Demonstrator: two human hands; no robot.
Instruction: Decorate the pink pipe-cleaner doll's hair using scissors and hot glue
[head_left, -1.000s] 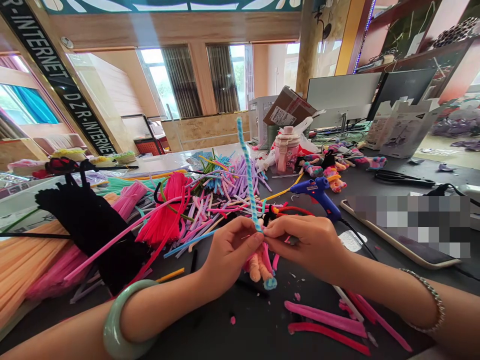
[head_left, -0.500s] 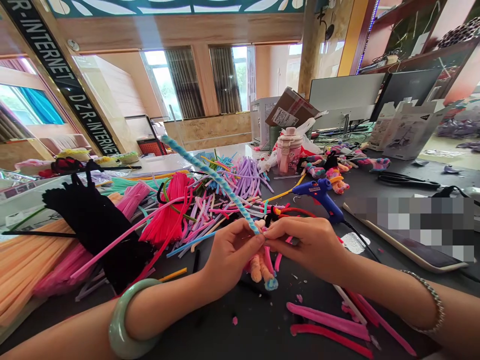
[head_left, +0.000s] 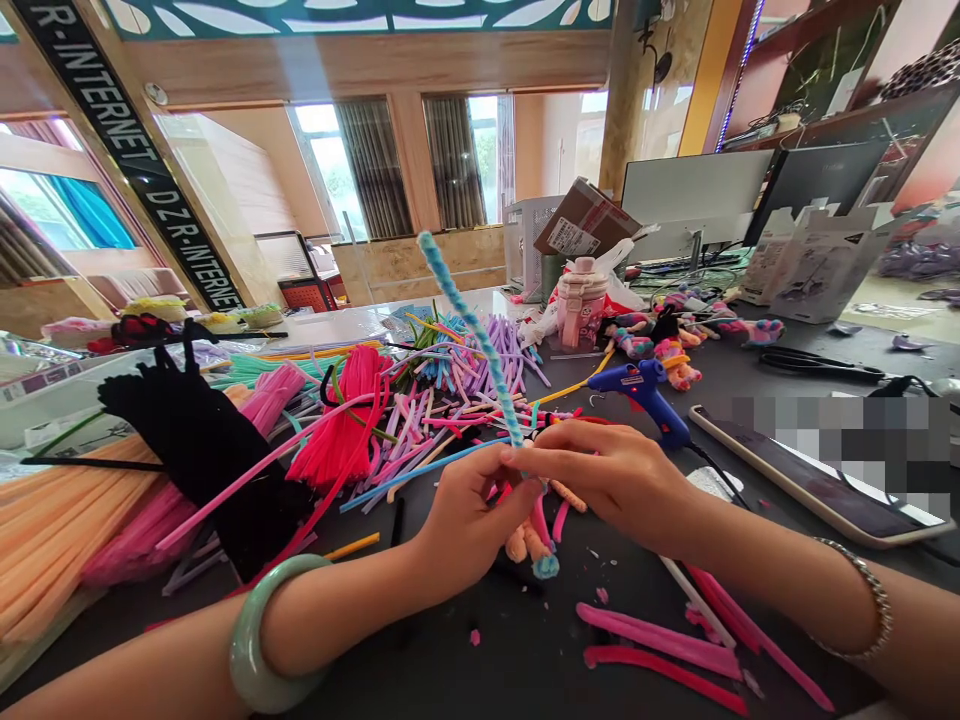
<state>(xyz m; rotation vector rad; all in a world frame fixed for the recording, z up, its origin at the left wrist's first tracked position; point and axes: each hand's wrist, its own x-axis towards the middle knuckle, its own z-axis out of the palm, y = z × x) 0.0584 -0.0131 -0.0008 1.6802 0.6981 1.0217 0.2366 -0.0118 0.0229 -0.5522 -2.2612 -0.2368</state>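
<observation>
A fuzzy blue-and-white twisted pipe cleaner (head_left: 480, 335) rises from between my hands, its free end pointing up and slightly left. My right hand (head_left: 626, 485) pinches its lower end between thumb and fingers. My left hand (head_left: 469, 515) is closed beside it, fingers wrapped round the upper part of a small pipe-cleaner doll (head_left: 537, 540). Peach legs, one pink strip and a blue foot show below my fingers. The doll's upper body is mostly covered by my hands, so how the pipe cleaner joins it is hidden.
A blue glue gun (head_left: 637, 390) lies beyond my right hand, near a phone (head_left: 795, 475). Bundles of black (head_left: 202, 450) and red pipe cleaners (head_left: 341, 430) lie to the left. Pink strips (head_left: 660, 640) rest at the front. A pink bottle (head_left: 581, 305) stands behind.
The pipe cleaner has swung from leaning far left to more upright. My right hand has shifted slightly left over its base. One peach limb of the doll now shows beneath my right fingers.
</observation>
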